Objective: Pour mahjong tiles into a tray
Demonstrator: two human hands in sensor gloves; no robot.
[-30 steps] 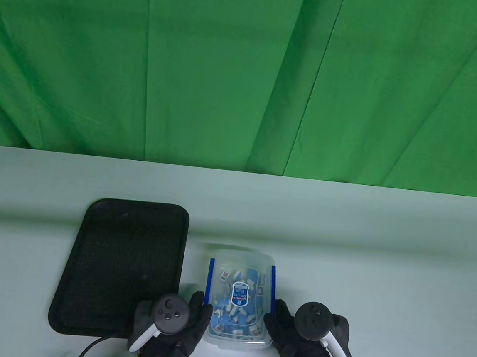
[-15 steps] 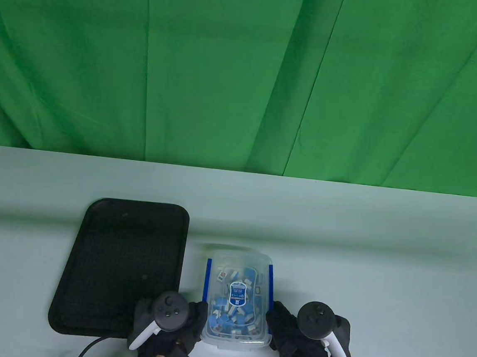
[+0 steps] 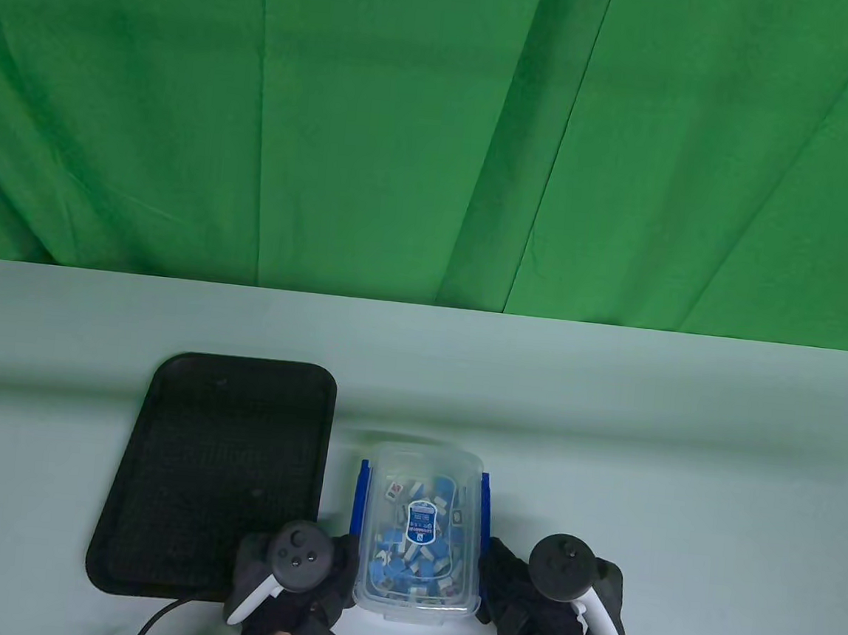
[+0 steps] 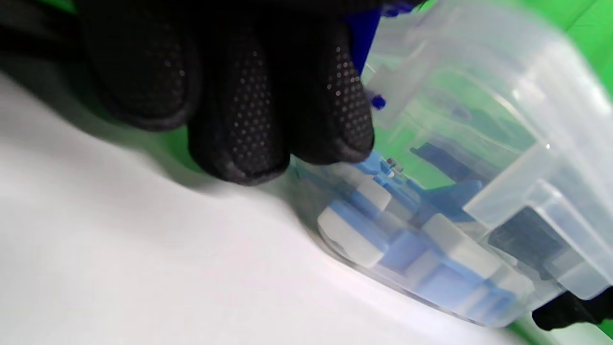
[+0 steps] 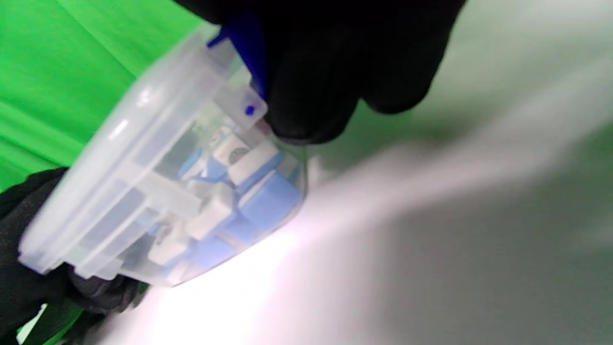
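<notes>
From the table view, a lidded clear box (image 3: 419,539) of mahjong tiles (image 3: 411,553) sits on the worktop (image 3: 680,444) just right of the black tray (image 3: 218,462), which holds no tiles. The left hand (image 3: 298,573) and right hand (image 3: 555,603) press its sides.

In the left wrist view, gloved fingers (image 4: 268,110) rest against the box wall by a blue latch.

In the right wrist view, the fingers (image 5: 325,81) grip the other latch (image 5: 246,43). Judging by this, the lid is on and pouring has not begun.

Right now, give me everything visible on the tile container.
The clear plastic container stands on the table just right of the black tray. Lid on, white-and-blue label on top, blue latches along both long sides. Blue and white mahjong tiles lie jumbled inside. The left hand and right hand touch its near sides at the latches.
</notes>
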